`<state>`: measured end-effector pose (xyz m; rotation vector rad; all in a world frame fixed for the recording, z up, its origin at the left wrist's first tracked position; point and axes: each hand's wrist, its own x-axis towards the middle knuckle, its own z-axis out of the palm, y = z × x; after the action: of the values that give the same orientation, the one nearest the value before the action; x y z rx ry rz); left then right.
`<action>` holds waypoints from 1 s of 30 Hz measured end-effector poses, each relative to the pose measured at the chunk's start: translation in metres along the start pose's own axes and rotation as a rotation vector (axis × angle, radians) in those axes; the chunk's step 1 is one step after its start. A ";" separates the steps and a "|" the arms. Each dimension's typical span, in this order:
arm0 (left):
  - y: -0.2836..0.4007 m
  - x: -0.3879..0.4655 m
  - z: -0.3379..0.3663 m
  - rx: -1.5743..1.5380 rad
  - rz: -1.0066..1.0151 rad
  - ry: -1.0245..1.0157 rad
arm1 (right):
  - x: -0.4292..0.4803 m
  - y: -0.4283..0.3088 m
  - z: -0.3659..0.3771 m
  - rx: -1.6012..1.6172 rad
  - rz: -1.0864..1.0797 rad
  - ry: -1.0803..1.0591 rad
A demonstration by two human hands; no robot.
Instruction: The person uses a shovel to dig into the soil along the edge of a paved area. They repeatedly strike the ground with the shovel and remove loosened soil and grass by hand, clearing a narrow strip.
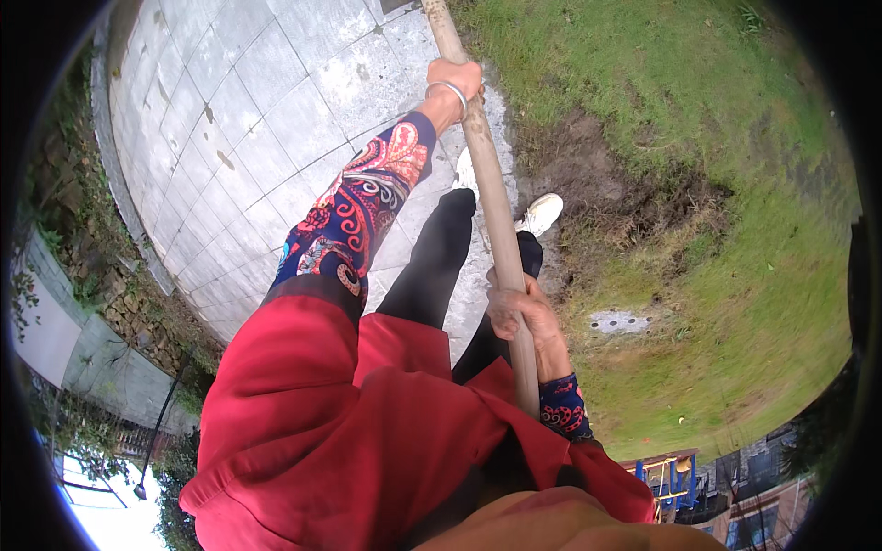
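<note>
A long wooden pole (493, 172) runs from the top edge of the view down to the red garment at my waist; its far end is out of view. My left hand (456, 77), with a silver bangle at the wrist, is closed around the upper part of the pole, arm stretched out. Lower down, my right hand (520, 310) grips the same pole near my body. Both arms have patterned sleeves. Beneath the pole are my legs in black trousers and two white shoes, one (541, 213) at the border between paving and soil.
Grey paving slabs (275, 117) spread to the left, bounded by a curved kerb (127, 200) with stones and plants beyond. Grass (758, 241) lies to the right, with a bare soil patch (586, 165) and a small perforated plate (619, 321) set in it. Blue and yellow play equipment (672, 482) stands farther off.
</note>
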<state>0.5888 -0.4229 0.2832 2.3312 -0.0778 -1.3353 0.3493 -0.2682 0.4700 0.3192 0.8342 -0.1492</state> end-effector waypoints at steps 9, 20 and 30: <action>-0.082 -0.035 -0.002 -0.566 -0.226 -0.170 | -0.056 0.012 -0.025 -0.366 0.053 0.148; -0.002 -0.005 0.011 0.191 0.084 -0.049 | -0.002 0.005 -0.016 0.014 -0.045 -0.061; -0.060 -0.062 0.012 -0.517 -0.197 -0.163 | -0.068 0.015 -0.042 -0.309 0.009 0.165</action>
<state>0.5353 -0.3569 0.3034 1.8285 0.4094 -1.4308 0.2790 -0.2394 0.4978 0.0446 1.0036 0.0155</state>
